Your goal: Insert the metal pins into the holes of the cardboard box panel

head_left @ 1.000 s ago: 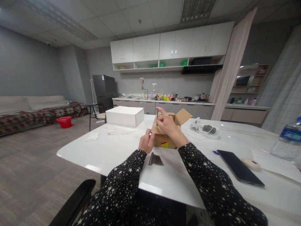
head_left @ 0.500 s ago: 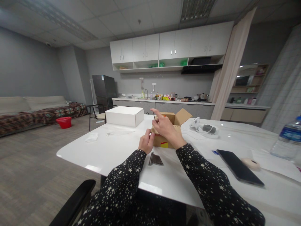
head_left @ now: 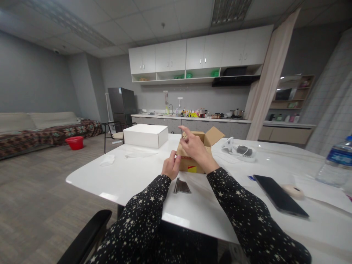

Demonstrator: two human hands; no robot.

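An opened brown cardboard box [head_left: 207, 151] with a yellow and red mark stands on the white table [head_left: 143, 176], one flap raised to the right. My left hand [head_left: 171, 167] is closed at the box's near left edge, its fingertips pinched there; what they grip is partly hidden. Over the box's left part, my right hand [head_left: 194, 146] pinches a thin dark nail [head_left: 181, 132], held nearly upright with its lower part hidden by the fingers. A fanned row of similar long nails [head_left: 182, 186] lies on the table just in front of the box.
A closed white box [head_left: 141, 136] sits behind to the left. To the right are a white cable with a grey device [head_left: 244, 150], a black phone [head_left: 280, 196], a beige rounded object [head_left: 293, 190] and a water bottle [head_left: 337, 163]. A chair armrest [head_left: 88, 234] is at lower left.
My right hand has shifted slightly to the right, and the nail in it has swung from a slant to nearly upright. My left hand stays at the box edge.
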